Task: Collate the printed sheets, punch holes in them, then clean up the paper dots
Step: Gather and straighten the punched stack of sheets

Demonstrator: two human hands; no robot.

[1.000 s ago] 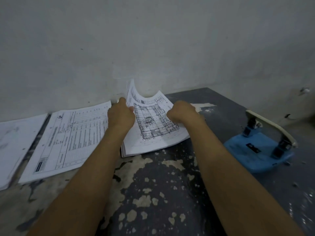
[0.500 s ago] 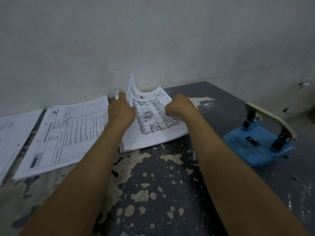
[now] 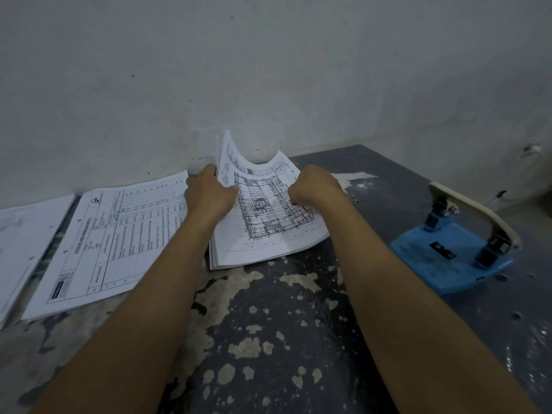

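Note:
A stack of printed sheets with a floor-plan drawing (image 3: 263, 234) lies on the table by the wall, its far left corner curled upward. My left hand (image 3: 209, 192) grips the stack's left edge, thumb on top. My right hand (image 3: 313, 186) holds its right edge with curled fingers. A blue hole punch (image 3: 454, 252) with a cream lever stands to the right, apart from both hands. To the left lies a sheet printed with a table (image 3: 113, 234), with punched holes along its edge.
Another pale sheet (image 3: 21, 243) lies at the far left edge. The dark table (image 3: 268, 339) has flaking paint patches and small specks near the punch. A white wall (image 3: 268, 70) rises right behind the papers.
The stack's curled far left corner has risen a little higher. Both hands keep their hold on the stack. The view has shifted slightly.

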